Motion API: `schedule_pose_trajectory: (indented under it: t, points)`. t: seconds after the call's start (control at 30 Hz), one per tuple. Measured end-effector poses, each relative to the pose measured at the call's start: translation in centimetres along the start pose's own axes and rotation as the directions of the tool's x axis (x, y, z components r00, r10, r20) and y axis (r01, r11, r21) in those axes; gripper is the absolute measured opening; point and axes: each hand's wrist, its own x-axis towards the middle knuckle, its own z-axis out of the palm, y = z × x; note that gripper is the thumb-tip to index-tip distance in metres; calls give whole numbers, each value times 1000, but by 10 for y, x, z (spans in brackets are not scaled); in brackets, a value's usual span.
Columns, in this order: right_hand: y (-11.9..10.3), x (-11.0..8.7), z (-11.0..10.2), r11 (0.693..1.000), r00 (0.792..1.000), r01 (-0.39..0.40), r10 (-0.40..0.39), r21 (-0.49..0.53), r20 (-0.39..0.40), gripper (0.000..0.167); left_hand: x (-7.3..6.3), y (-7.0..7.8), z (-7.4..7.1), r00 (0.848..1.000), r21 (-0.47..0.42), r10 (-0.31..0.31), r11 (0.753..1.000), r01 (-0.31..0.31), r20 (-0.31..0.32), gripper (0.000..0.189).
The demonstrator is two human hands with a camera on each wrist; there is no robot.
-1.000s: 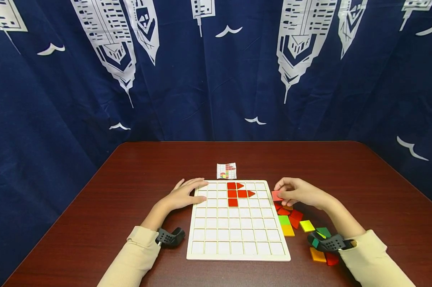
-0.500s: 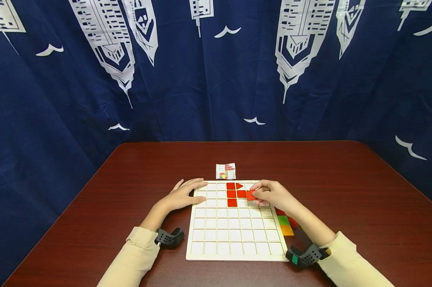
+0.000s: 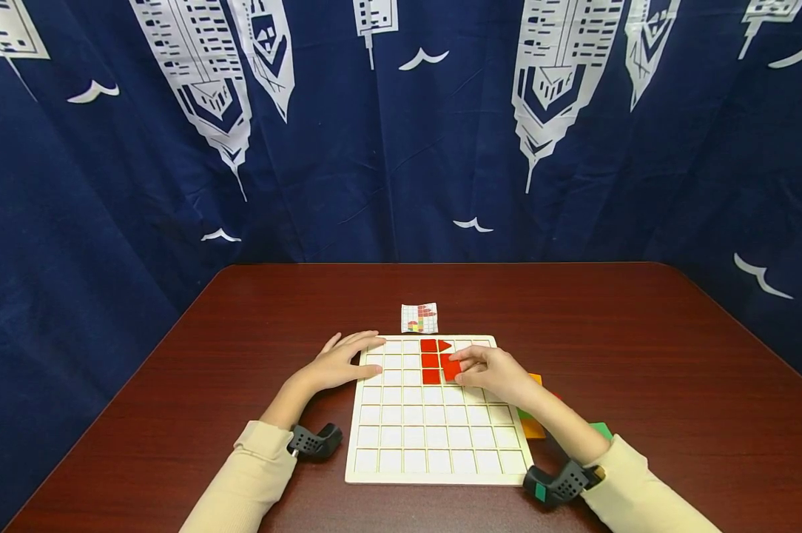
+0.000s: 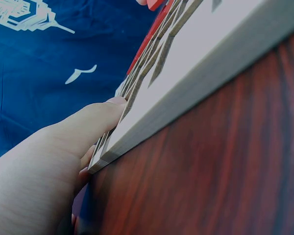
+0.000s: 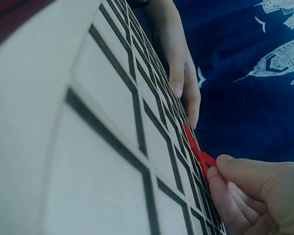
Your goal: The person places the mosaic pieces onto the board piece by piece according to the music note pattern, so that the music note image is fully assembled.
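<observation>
No lettering, numbers or brands can be read on the gridded white board [image 3: 391, 438] or the printed blue curtain [image 3: 374, 148]. The small card [image 3: 419, 318] lying beyond the board shows a coloured pattern on a grid.

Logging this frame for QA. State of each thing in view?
Board: flat, partly filled
Placed red tiles: lying in grid cells
Held red tile: tilted, board contact unclear
Left hand: resting on board's left edge
Right hand: pinching held red tile
Picture card: face up
Loose tiles: right of board, partly hidden
</observation>
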Motion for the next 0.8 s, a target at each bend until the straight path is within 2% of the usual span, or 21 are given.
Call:
schedule_pose_trajectory:
  t: [0.37, 0.8]
  points:
    - [3, 0, 5, 983, 998, 44, -52, -180, -40, 27, 0, 0, 0, 1000, -1, -5, 1000, 5, 5, 58]
    - [3, 0, 9, 977, 993, 94, -105, -193, -46, 22, 0, -1, 0, 1000, 0, -9, 1000, 9, -1, 59]
